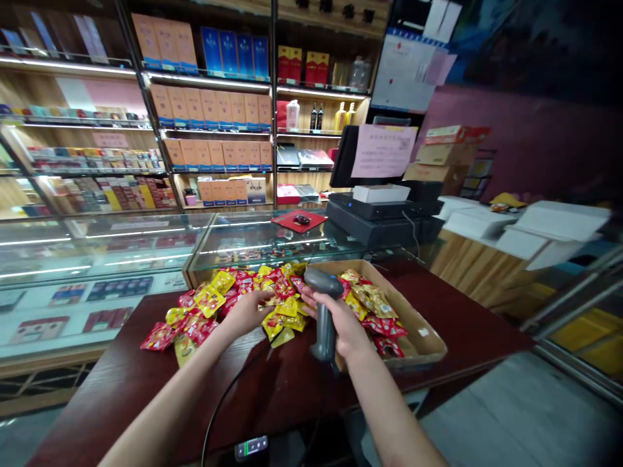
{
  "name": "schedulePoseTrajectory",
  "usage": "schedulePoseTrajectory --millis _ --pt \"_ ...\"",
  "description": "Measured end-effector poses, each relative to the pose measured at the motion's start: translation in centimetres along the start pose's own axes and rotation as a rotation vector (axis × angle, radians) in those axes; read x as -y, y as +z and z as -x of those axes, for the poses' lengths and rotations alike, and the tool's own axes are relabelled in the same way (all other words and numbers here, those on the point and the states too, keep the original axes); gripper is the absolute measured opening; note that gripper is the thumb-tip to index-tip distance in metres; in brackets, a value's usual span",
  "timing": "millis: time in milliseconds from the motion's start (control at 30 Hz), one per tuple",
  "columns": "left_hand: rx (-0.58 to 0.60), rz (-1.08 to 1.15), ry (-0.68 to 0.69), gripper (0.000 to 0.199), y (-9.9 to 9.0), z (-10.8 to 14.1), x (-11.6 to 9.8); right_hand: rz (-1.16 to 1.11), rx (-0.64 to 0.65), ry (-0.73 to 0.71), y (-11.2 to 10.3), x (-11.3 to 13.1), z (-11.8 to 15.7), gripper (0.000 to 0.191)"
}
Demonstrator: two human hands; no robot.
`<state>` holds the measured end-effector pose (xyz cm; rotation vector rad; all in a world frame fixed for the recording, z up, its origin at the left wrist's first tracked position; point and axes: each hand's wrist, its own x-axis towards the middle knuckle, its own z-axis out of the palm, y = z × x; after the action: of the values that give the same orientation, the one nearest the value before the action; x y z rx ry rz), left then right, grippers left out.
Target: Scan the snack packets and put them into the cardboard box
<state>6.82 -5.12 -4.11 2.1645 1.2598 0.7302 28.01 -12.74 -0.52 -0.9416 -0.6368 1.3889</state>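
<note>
Right hand (349, 329) with fingers grasping grey scanner (325, 321), left hand (248, 314) at red and yellow packets (288, 307), its grip I cannot tell, pink sheet (382, 152) with writing too small to read

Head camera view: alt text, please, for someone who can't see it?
A right hand holds a grey handheld scanner while the left hand is at a pile of red and yellow packets on a dark red table. A cardboard tray with more packets sits to the right.
</note>
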Motion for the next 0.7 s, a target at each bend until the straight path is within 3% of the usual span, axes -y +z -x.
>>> schedulePoseTrajectory --millis 133,267,367,533,700 --pt "-0.029 -0.192 0.016 0.042 2.0 4.3 2.3 0.067 -0.015 0.098 1.1 -6.0 1.1 0.030" --pt "-0.046 -0.243 0.004 0.048 4.3 6.0 3.0 0.145 -0.102 0.161 0.8 -10.0 1.7 0.033" --pt "-0.036 -0.260 -0.026 0.052 5.4 6.2 2.9 0.155 -0.167 0.162 0.4 -11.2 1.8 0.032" --pt "-0.041 -0.242 -0.046 0.053 6.7 5.6 3.0 0.151 -0.167 0.130 0.2 -11.8 1.6 0.030" --pt "-0.130 -0.039 -0.064 0.034 6.8 4.6 2.6 0.126 -0.130 0.156 0.1 -11.7 1.4 0.030"
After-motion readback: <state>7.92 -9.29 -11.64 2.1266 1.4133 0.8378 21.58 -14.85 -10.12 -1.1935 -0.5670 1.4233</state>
